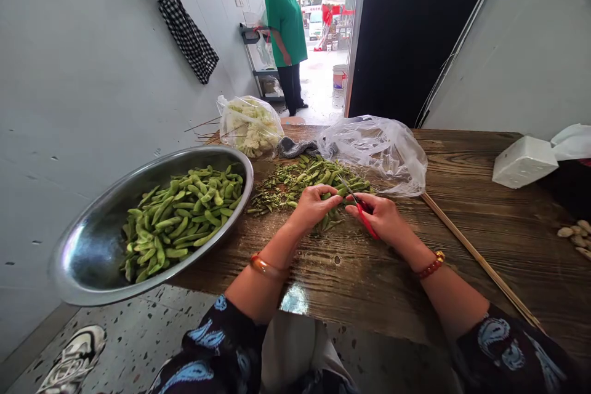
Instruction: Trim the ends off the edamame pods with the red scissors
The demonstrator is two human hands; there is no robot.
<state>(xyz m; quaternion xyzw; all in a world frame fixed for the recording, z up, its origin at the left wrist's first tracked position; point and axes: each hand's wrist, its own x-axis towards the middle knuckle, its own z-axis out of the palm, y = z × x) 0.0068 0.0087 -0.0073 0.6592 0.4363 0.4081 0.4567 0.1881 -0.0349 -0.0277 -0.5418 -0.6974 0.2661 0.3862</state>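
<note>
My right hand (381, 217) is closed around red-handled scissors (368, 221), their blades pointing up and to the left. Opposite it, my left hand (316, 204) pinches a green soybean pod (342, 191) close to the blades. Behind both hands spreads a pile of green pods (318, 171), with small trimmed bits (272, 191) along its left side. A large steel bowl (87, 252) to the left holds many pods (178, 218).
A bag of cauliflower (252, 126), a grey cloth (295, 146) and a clear plastic bag (381, 148) lie behind the pile. Thin sticks (480, 258) and a white box (524, 162) are on the right. A person in green (286, 24) stands by the doorway.
</note>
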